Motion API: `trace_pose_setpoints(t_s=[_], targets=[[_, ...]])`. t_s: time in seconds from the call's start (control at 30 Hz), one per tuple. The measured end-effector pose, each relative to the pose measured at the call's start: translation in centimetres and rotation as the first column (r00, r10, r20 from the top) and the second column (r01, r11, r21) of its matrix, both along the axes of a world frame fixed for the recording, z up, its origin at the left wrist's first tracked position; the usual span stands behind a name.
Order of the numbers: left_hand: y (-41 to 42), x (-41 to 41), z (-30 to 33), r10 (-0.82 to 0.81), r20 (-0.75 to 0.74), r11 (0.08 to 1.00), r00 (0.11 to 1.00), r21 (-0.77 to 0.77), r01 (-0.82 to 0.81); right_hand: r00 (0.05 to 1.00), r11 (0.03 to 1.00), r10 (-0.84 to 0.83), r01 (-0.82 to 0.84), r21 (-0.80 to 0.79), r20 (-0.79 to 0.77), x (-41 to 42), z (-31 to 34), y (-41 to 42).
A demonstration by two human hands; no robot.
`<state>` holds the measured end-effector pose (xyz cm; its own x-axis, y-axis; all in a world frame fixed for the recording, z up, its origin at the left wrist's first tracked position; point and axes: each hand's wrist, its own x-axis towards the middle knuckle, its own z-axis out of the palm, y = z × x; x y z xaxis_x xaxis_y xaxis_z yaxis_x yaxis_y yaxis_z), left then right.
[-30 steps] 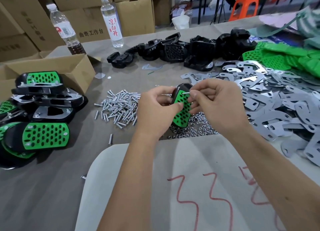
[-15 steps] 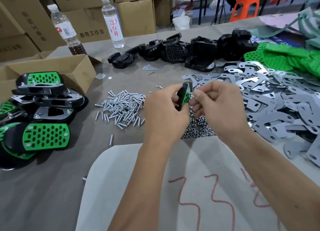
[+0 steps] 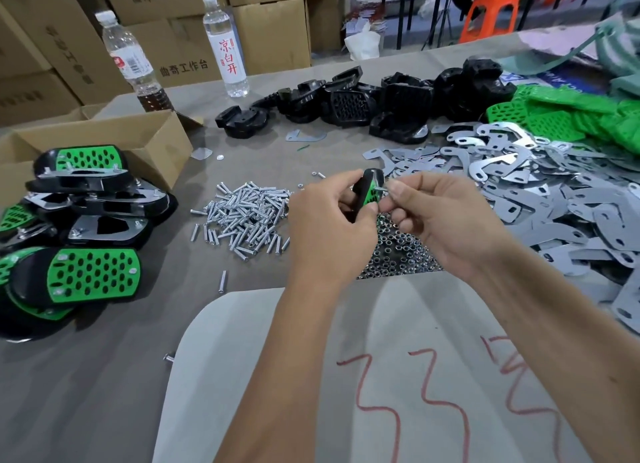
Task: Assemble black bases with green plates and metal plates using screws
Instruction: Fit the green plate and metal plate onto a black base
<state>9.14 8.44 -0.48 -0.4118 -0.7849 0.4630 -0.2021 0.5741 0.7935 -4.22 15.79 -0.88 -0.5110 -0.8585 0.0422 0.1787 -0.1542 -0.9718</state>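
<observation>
— Black base [image 3: 364, 189] with a green plate [image 3: 372, 196] on it, where is it?

— It is up off the table [image 3: 104, 376], between my two hands. My left hand [image 3: 329, 227] has its fingers curled round it and holds it on its edge. The green side faces my right hand [image 3: 440, 216].

— And your right hand?

— My thumb and first finger pinch a screw [image 3: 380, 188]. The screw pokes into the green plate near its top.

— What lies under your hands?

— A heap of small nuts [image 3: 398, 251]. Just left of that is a pile of screws [image 3: 246, 216]. On my right is a big spread of grey metal plates [image 3: 554, 199].

— What is further back?

— A row of black bases [image 3: 367, 105] with no plates on them, and loose green plates [image 3: 554, 116] to the far right. Two water bottles [image 3: 227, 43] stand near brown boxes [image 3: 270, 32].

— And on your left?

— Finished pieces [image 3: 86, 227] are stacked beside an open cardboard box [image 3: 138, 140].
</observation>
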Motion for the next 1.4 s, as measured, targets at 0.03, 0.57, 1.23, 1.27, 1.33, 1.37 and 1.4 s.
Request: trace_pose_setpoints(t_s=[0.03,0.57,1.23,1.27,1.33,1.37,1.4], targets=[[0.0,0.0,0.0,-0.012,-0.005,1.0,1.0,0.025,0.012,0.994,1.0,-0.004,0.003,-0.007,-0.105,-0.2,-0.1,0.1],[-1.9,1.6,0.0,-0.188,0.044,0.972,0.981,0.151,0.179,0.819,0.993,-0.09,0.119,0.014,-0.567,-2.2,-1.3,0.4],[-1.0,0.9,-0.7,-0.168,0.133,0.985,0.977,-0.025,0.173,0.978,0.984,0.178,-0.179,-0.003,-0.112,-2.9,-1.5,0.7],[-1.1,0.9,-0.8,-0.168,0.124,0.985,0.978,-0.012,0.171,0.977,0.981,0.192,-0.194,-0.005,-0.094,-2.9,-1.5,0.7],[-1.0,0.9,-0.9,-0.169,0.123,0.985,0.978,-0.004,0.171,0.973,0.977,0.213,-0.215,-0.015,-0.092,-2.7,-1.3,0.7],[-1.0,0.9,-0.9,-0.17,0.126,0.985,0.977,-0.008,0.173,0.973,0.977,0.208,-0.211,-0.02,-0.103,-2.7,-1.3,0.7],[-1.1,0.9,-0.9,-0.171,0.128,0.985,0.977,-0.013,0.174,0.974,0.979,0.2,-0.203,-0.02,-0.111,-2.6,-1.2,0.8]])
